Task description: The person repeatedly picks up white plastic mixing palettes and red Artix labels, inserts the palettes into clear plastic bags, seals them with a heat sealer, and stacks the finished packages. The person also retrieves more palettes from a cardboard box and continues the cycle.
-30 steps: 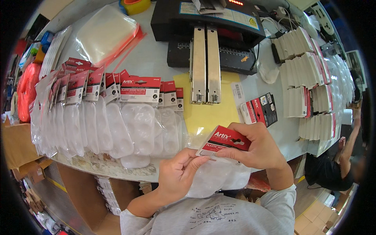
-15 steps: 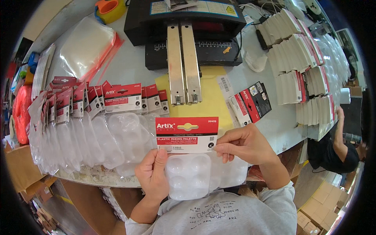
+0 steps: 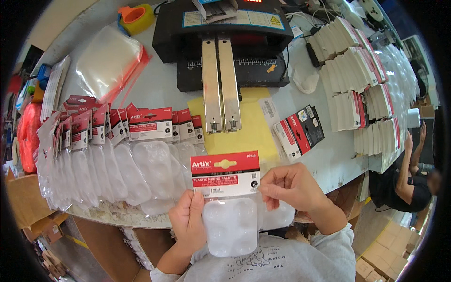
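In front of me is a packaged white plastic mixing palette (image 3: 230,228) with several round wells, hanging under a red and white header card (image 3: 225,173). My left hand (image 3: 188,218) is closed on the card's lower left corner, thumb on the front. At the card's right edge, my right hand (image 3: 293,188) has its thumb and forefinger pinched together, with the other fingers curled under. Another white palette (image 3: 277,217) lies partly hidden behind my right hand at the table edge. To the left, several carded palettes (image 3: 152,162) stand in an overlapping row.
A black sealing machine (image 3: 221,28) with two metal bars (image 3: 218,89) stands ahead over yellow paper (image 3: 258,127). Clear bags (image 3: 110,56) and a tape roll (image 3: 136,19) lie far left. Red and black cards (image 3: 300,131) and stacked header cards (image 3: 347,70) are right. Another person (image 3: 408,183) is far right.
The palette and both hands sit slightly lower, closer to my body, and the card still hangs between my hands. The view has tilted a little. At far right, the other person's arms have shifted.
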`<state>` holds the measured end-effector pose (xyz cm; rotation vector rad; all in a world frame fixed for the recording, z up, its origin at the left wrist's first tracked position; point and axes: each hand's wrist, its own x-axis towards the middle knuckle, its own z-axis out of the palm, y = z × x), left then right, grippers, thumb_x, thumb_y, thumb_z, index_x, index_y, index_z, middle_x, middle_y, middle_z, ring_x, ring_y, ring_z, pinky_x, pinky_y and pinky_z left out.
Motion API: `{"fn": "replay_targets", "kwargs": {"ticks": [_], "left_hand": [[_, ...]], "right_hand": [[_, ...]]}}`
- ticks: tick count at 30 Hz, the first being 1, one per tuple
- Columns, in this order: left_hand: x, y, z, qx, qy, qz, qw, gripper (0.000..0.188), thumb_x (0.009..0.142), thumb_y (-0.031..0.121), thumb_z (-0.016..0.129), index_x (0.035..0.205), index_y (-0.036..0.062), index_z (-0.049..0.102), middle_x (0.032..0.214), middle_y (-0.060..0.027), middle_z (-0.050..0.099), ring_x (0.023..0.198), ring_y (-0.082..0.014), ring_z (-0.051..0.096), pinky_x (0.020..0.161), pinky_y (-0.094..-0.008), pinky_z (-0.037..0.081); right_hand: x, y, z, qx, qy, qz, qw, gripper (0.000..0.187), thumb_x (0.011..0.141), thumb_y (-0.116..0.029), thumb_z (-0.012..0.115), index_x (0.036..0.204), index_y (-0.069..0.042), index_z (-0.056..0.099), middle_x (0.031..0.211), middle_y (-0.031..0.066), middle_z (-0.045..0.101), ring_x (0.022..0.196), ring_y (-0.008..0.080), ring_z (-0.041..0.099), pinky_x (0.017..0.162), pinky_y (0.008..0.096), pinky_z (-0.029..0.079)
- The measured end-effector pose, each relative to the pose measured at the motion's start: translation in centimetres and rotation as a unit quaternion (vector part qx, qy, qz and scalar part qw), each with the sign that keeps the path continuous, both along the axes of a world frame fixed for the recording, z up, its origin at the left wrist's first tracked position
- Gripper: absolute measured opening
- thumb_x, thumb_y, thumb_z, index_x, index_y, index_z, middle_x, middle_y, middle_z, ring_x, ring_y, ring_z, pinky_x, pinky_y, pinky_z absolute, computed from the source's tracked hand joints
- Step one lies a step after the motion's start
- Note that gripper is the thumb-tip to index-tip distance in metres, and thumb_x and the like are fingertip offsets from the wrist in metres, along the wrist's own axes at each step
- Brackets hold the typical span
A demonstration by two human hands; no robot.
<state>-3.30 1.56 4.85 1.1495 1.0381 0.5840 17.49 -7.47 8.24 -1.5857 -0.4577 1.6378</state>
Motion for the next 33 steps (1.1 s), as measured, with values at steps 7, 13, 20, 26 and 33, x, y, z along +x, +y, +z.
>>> {"fn": "replay_targets", "kwargs": {"ticks": [7,13,20,26,33], "left_hand": [[3.1,4.5,-2.2,0.098,0.124,-0.060,0.986,0.029,0.095,0.021,0.045,0.081,-0.0028,0.054,0.069,-0.0081,0.057,0.062,-0.0098,0.045,0.059,-0.0266,0.040],[5.3,7.1,-5.7,0.059,0.147,-0.035,0.987,0.031,0.095,0.023,0.046,0.079,-0.0022,0.054,0.072,-0.0091,0.060,0.063,-0.0119,0.048,0.061,-0.0277,0.041],[5.0,6.8,-5.3,0.079,0.083,-0.029,0.993,0.034,0.095,0.025,0.046,0.077,-0.0026,0.053,0.071,-0.0090,0.060,0.064,-0.0117,0.048,0.061,-0.0269,0.040],[5.5,6.9,-5.7,0.124,0.109,-0.026,0.986,0.034,0.095,0.024,0.046,0.077,-0.0034,0.053,0.068,-0.0105,0.058,0.062,-0.0130,0.047,0.061,-0.0282,0.040],[5.4,7.0,-5.9,0.122,0.098,-0.025,0.987,0.034,0.095,0.023,0.046,0.075,-0.0044,0.052,0.066,-0.0105,0.057,0.059,-0.0141,0.045,0.060,-0.0290,0.040]], "right_hand": [[0.9,4.2,-3.8,0.014,0.022,-0.101,0.995,0.018,0.085,-0.014,0.059,0.079,0.002,0.061,0.069,0.0064,0.061,0.059,0.0124,0.060,0.051,0.0244,0.048],[1.3,6.4,-6.9,0.038,-0.027,-0.184,0.982,0.017,0.086,-0.013,0.060,0.082,0.003,0.061,0.071,0.0069,0.061,0.059,0.0129,0.061,0.052,0.0234,0.050],[1.2,6.0,-6.2,0.066,-0.055,-0.170,0.982,0.017,0.085,-0.013,0.062,0.084,0.004,0.061,0.071,0.0078,0.061,0.058,0.0138,0.061,0.053,0.0239,0.051],[1.1,5.9,-6.8,0.089,-0.057,-0.179,0.978,0.017,0.085,-0.012,0.061,0.085,0.005,0.062,0.073,0.0086,0.062,0.059,0.0141,0.061,0.055,0.0242,0.051],[1.3,5.9,-7.0,0.084,-0.067,-0.166,0.980,0.016,0.086,-0.011,0.060,0.085,0.004,0.061,0.073,0.0089,0.062,0.060,0.0138,0.061,0.056,0.0244,0.051]]}}
